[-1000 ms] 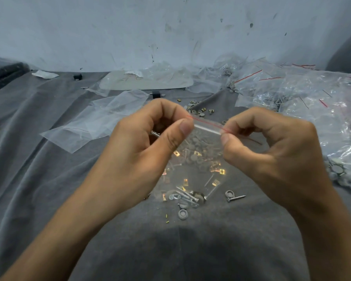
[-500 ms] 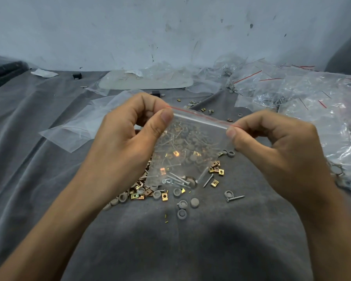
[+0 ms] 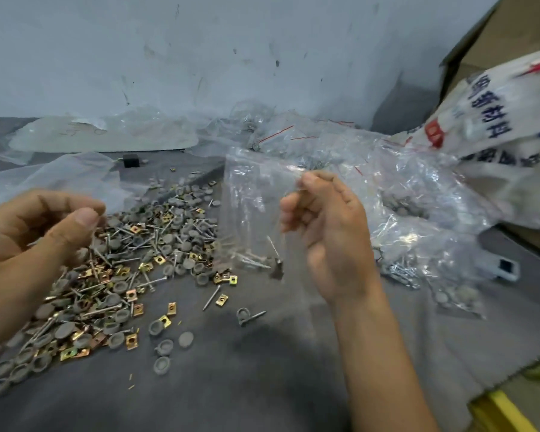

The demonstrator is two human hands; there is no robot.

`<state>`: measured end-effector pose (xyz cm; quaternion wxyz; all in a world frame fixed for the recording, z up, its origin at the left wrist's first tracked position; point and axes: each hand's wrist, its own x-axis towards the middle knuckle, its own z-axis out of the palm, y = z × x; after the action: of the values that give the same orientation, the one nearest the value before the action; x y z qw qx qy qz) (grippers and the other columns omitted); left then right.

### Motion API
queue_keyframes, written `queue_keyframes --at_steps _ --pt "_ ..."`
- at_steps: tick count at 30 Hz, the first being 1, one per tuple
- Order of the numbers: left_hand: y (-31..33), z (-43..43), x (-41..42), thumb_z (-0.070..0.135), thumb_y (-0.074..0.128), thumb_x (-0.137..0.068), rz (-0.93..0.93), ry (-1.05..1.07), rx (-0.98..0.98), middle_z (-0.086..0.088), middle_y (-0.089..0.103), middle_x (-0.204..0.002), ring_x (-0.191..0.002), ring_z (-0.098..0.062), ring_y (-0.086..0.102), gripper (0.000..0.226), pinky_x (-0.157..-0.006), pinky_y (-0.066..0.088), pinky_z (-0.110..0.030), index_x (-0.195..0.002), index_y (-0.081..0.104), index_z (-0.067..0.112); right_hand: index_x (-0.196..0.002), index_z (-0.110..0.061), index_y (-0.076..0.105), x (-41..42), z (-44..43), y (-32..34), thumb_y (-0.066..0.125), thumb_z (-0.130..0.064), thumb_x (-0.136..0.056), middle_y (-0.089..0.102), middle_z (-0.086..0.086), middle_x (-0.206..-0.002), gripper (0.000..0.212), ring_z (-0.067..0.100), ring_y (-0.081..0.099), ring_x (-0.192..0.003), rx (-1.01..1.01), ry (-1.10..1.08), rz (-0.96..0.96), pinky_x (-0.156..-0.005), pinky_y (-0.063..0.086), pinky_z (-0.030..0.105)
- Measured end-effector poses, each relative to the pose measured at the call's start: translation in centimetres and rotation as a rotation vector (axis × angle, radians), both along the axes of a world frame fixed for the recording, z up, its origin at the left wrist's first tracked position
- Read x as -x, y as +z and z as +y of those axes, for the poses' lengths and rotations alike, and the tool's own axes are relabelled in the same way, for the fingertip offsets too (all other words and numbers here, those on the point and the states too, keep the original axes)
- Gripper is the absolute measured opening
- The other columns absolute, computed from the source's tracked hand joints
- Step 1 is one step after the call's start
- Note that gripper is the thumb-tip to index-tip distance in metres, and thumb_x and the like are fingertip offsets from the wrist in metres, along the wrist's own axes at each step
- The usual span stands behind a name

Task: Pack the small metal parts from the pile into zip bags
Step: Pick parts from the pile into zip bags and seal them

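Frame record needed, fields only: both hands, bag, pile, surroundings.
left hand: over the pile, fingers curled; whether it holds parts is unclear
right hand: holds the zip bag up, pinching it near the top
zip bag: clear, a few screws at its bottom
pile: mixed small metal parts on the grey cloth
right side: heap of filled bags, printed sack

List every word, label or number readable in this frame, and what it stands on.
Printed sack: blue Chinese characters beside red and blue marks, upside down and blurred; not reliably readable.
Pale sheet by the wall: faint scrawled marks, illegible.
Zip bag in the right hand: no text visible.
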<state>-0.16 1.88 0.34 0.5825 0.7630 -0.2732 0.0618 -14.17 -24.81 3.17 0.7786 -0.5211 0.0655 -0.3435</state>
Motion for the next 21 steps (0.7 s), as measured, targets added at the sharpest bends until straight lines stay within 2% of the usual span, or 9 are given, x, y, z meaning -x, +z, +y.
queue_keyframes --at_steps 1,3,5,7,9,12,14,18,21 --pt "-0.1 -0.3 -0.6 0.04 0.055 -0.099 0.065 -0.006 -0.001 0.018 0.07 -0.087 -0.069 -0.002 0.059 0.014 -0.056 0.047 -0.009 -0.095 0.065 0.03 -0.092 -0.012 0.06 0.3 -1.2 0.3 0.058 -0.013 -0.099 0.071 0.006 -0.07 0.008 0.017 0.064 -0.061 -0.047 -0.122 -0.027 -0.057 0.053 0.027" --pt "-0.4 -1.0 -1.7 0.014 0.043 -0.105 0.215 0.001 -0.006 0.023 0.068 -0.072 -0.065 -0.004 0.058 0.024 -0.053 0.046 -0.01 -0.09 0.057 0.027 -0.107 -0.013 0.059 0.9 -4.0 0.6 0.056 -0.014 -0.103 0.076 0.005 -0.092 0.005 0.017 0.072 -0.081 -0.093 -0.404 -0.104 -0.071 0.058 0.027" --pt "-0.7 -1.0 -2.2 0.007 0.035 -0.107 0.327 -0.004 0.005 0.025 0.065 -0.061 -0.061 -0.003 0.058 0.032 -0.053 0.046 -0.013 -0.088 0.053 0.026 -0.142 -0.019 0.043 1.4 -6.3 0.4 0.054 -0.02 -0.105 0.064 -0.004 -0.128 0.039 0.008 0.066 -0.111 -0.096 -0.607 -0.109 -0.096 0.055 0.029" --pt "-1.0 -0.5 -2.5 0.005 0.035 -0.106 0.339 0.001 -0.035 0.024 0.065 -0.06 -0.056 0.001 0.06 0.039 -0.05 0.045 -0.012 -0.083 0.058 0.028 -0.161 -0.027 0.01 1.7 -7.4 -0.4 0.053 -0.021 -0.106 0.047 -0.002 -0.14 0.07 0.004 0.053 -0.123 -0.124 -0.633 -0.052 -0.111 0.046 0.034" --pt "-1.2 -0.5 -2.8 0.003 0.044 -0.103 0.29 0.05 -0.063 0.016 0.069 -0.071 -0.064 -0.001 0.062 0.046 -0.056 0.049 -0.014 -0.079 0.071 0.031 -0.162 -0.028 0.008 1.2 -7.2 -1.3 0.055 -0.021 -0.105 0.044 -0.001 -0.152 0.074 0.009 0.052 -0.132 -0.122 -0.555 0.074 -0.109 0.047 0.032" --pt "-1.7 1.0 -2.0 0.025 0.068 -0.09 0.068 0.091 -0.108 0.01 0.069 -0.092 -0.078 -0.015 0.067 0.017 -0.067 0.057 -0.035 -0.099 0.066 0.04 -0.145 -0.023 0.051 0.0 -5.6 -2.4 0.06 -0.018 -0.102 0.065 -0.004 -0.131 0.044 0.013 0.064 -0.119 0.008 -0.363 0.294 -0.094 0.054 0.029" --pt "-2.0 2.5 -2.7 0.032 0.074 -0.084 0.03 0.145 -0.123 0.013 0.068 -0.09 -0.073 -0.013 0.069 0.025 -0.061 0.058 -0.034 -0.103 0.062 0.042 -0.124 -0.023 0.068 -0.7 -4.1 -3.0 0.061 -0.016 -0.101 0.075 -0.004 -0.114 0.026 0.009 0.069 -0.104 0.204 -0.252 0.362 -0.083 0.054 0.023" --pt "-2.4 4.7 -6.1 0.017 0.068 -0.094 0.067 0.338 -0.183 0.016 0.067 -0.079 -0.069 -0.001 0.062 0.014 -0.061 0.05 -0.022 -0.094 0.067 0.032 -0.119 -0.028 0.072 -1.5 -0.9 -4.6 0.063 -0.02 -0.099 0.076 -0.009 -0.104 0.023 -0.003 0.067 -0.087 0.787 -0.066 0.43 -0.075 0.048 0.01" --pt "-2.7 4.6 -8.7 0.017 0.062 -0.098 0.071 0.435 -0.352 -0.002 0.071 -0.109 -0.096 -0.016 0.063 0.014 -0.088 0.052 -0.035 -0.106 0.07 0.025 -0.12 -0.029 0.071 -2.0 0.8 -5.7 0.064 -0.023 -0.098 0.075 -0.011 -0.104 0.024 -0.002 0.067 -0.094 1.064 0.01 0.499 -0.083 0.052 0.018"
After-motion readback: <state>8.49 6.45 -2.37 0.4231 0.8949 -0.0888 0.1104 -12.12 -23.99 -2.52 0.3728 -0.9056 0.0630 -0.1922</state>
